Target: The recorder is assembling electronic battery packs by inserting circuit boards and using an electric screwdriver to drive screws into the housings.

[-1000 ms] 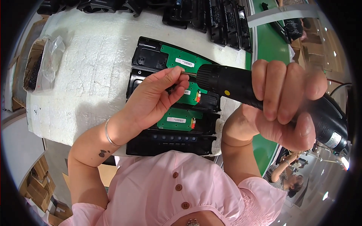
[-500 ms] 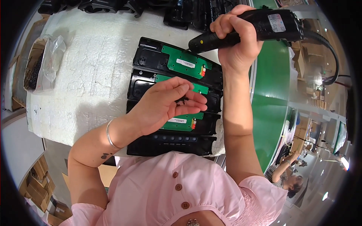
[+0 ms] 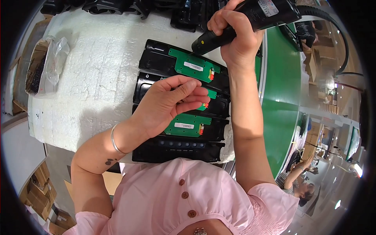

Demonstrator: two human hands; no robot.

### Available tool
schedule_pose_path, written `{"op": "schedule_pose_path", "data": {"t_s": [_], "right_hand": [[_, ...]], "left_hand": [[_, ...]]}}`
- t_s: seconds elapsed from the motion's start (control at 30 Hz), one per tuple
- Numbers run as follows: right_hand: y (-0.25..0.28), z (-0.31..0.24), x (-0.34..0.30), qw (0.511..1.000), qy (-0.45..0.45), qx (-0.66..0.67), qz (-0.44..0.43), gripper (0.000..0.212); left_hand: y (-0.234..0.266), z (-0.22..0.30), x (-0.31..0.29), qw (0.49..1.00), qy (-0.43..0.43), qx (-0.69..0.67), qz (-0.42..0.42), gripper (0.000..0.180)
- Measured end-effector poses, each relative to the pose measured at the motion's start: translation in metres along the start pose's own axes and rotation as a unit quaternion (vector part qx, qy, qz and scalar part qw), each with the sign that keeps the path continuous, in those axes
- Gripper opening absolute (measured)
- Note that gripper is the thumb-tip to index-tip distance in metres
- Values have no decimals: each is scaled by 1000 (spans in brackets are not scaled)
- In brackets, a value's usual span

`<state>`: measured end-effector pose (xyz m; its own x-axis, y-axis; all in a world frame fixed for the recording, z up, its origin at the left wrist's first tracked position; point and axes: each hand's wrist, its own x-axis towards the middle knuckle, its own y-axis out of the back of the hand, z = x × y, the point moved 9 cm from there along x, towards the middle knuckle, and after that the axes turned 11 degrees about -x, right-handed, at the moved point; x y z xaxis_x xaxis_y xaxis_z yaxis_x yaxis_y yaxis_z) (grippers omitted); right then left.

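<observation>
My right hand is wrapped round a black electric screwdriver. Its nose points down at the upper left edge of a green circuit board, which lies in the farthest black plastic housing. Nearer to me, my left hand hovers over the second housing, palm up. Its fingers curl in with thumb and forefinger together around small black screws, now mostly hidden. A third housing with its own green board lies below that hand. Closest to my body is a black housing with a row of round buttons.
On the left of the white foam-covered table stands a carton lined with a clear bag, holding small dark parts. Black plastic parts line the far edge. A thick cable trails from the screwdriver. Another person works at right.
My left fingers have curled inward, covering the screws that showed in the palm. My right hand and the screwdriver have shifted left, tilting steeper, with the nose against the far board's edge.
</observation>
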<state>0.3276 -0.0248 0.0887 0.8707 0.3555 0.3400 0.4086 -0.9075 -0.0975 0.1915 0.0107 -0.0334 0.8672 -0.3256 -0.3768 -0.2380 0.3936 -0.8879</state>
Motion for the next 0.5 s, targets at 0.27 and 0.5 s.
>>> {"op": "schedule_pose_path", "data": {"t_s": [0.27,0.5], "right_hand": [[-6,-87,-42,974,143,77,-156,32],[-15,-113,-68,967,141,43,-208,34]], "left_hand": [[-3,9,2,999,-30,7,-9,23],[-1,8,4,999,-2,-14,-52,13]]}}
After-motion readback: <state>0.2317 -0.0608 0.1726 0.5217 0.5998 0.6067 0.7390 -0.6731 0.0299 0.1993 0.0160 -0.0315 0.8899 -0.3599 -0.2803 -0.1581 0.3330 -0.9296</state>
